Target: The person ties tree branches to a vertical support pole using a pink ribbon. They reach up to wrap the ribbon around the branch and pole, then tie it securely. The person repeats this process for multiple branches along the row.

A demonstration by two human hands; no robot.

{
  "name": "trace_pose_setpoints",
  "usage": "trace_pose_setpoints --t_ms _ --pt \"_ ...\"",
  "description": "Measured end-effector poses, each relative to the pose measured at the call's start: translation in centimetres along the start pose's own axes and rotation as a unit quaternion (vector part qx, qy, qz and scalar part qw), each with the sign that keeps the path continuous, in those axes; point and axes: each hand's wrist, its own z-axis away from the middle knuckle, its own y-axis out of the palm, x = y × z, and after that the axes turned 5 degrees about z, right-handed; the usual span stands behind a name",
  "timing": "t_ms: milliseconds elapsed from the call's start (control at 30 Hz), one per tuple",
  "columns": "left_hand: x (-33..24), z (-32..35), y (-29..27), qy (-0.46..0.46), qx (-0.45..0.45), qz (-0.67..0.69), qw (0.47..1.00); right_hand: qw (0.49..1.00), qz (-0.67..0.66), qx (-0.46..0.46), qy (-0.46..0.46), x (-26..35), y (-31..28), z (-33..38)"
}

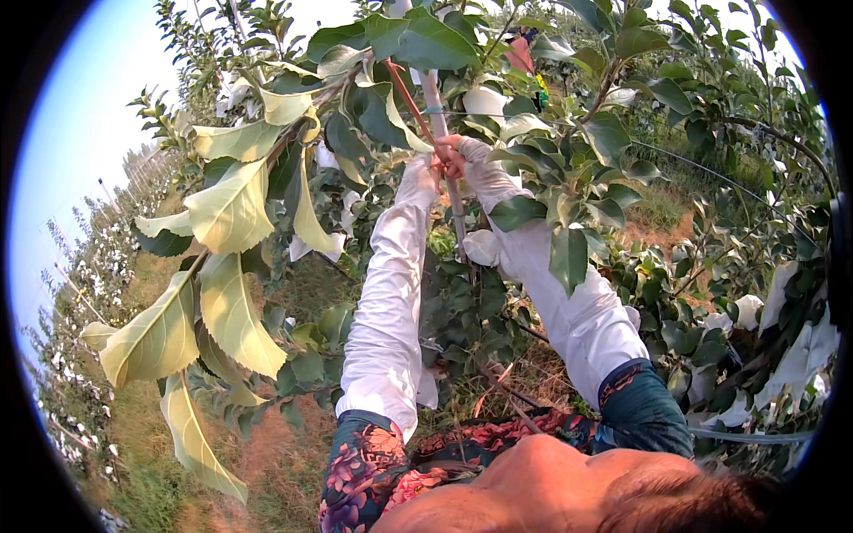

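An orchard fills the view: rows of young trees [89, 266] run off to the left over dry grass [284, 462], and white paper bags [746, 311] cover fruit among the leaves on the right. Directly ahead stands a slender tree with a pale upright trunk [435, 107], and a thin reddish shoot [404, 98] slants up and to the left from it, past large yellow-green leaves [231, 209].

Both arms, in white sleeve covers [386, 311] over floral cuffs, reach up to where the shoot meets the trunk. The step in hand appears to be fixing or tying the shoot against the trunk; the next move likely calls for steady tension and small, careful finger work so the shoot does not snap.

The left hand [425, 173], gloved in white, is closed with its fingers pressed together at the base of the shoot, apparently pinching it. The right hand [466, 155], also gloved, is curled shut around the trunk just beside it, with something red between the two hands; what that is cannot be told.
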Motion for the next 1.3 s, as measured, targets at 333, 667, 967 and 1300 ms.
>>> trace_pose_setpoints --t_ms 333,667,967,1300 --pt "-1.4 -0.2 -1.0 0.111 0.072 -0.257 0.957 0.966 0.246 -0.078 0.019 3.0 1.4 1.5" --pt "1.0 -0.3 -0.5 0.014 0.039 0.019 0.999 0.852 0.437 -0.251 -0.140 -3.8 1.3 3.2" --pt "-0.5 0.0 -0.3 0.138 0.043 -0.068 0.987 0.918 0.345 -0.181 -0.076 -7.3 0.2 1.5" --pt "2.7 -1.3 0.4 0.254 -0.022 -0.016 0.967 0.892 0.364 -0.230 -0.135 -6.1 0.5 0.5"
